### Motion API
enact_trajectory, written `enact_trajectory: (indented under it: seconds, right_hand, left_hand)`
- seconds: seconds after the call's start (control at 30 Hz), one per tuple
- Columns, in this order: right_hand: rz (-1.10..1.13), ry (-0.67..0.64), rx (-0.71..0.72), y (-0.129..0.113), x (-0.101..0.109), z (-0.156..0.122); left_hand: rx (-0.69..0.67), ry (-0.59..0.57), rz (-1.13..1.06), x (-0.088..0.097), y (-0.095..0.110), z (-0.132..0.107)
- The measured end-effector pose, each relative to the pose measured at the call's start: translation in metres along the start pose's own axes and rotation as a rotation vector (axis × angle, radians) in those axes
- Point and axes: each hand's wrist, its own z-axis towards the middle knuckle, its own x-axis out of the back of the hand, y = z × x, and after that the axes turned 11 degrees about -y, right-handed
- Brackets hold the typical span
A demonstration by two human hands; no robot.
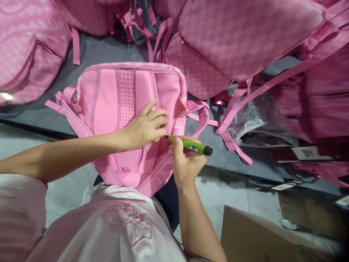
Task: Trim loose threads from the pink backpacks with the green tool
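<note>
A pink backpack lies with its padded back panel facing up, its shoulder straps spread to both sides and toward my body. My left hand rests on the panel, fingers stretched out and pressing the fabric. In my right hand is a green marker with a black end, gripped between thumb and fingers. Its dark tip points left at the panel, close beside my left fingers. Whether the tip touches the fabric I cannot tell.
More pink backpacks crowd the grey-covered table at the back and right. A clear plastic bag lies to the right, near tags with a barcode label. A cardboard box stands on the floor at lower right.
</note>
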Motion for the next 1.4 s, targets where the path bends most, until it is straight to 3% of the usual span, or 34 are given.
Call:
enact_trajectory:
  seconds: [0.47,0.8,1.27,1.4]
  right_hand:
    - [-0.020,-0.042,-0.014,-0.002,0.002,0.002]
    - [0.059,-0.048,-0.054,-0.002,0.002,0.003]
    - [0.037,-0.064,-0.090,0.001,0.007,0.002]
    - [-0.083,-0.019,-0.058,0.008,0.015,0.007]
  left_hand:
    - [0.014,-0.035,-0.005,-0.002,0.001,-0.002]
    - [0.001,0.014,0.001,-0.001,0.001,0.000]
    - [0.033,-0.083,-0.038,0.004,0.004,0.001]
    - [-0.053,-0.222,-0.017,0.022,-0.004,0.010]
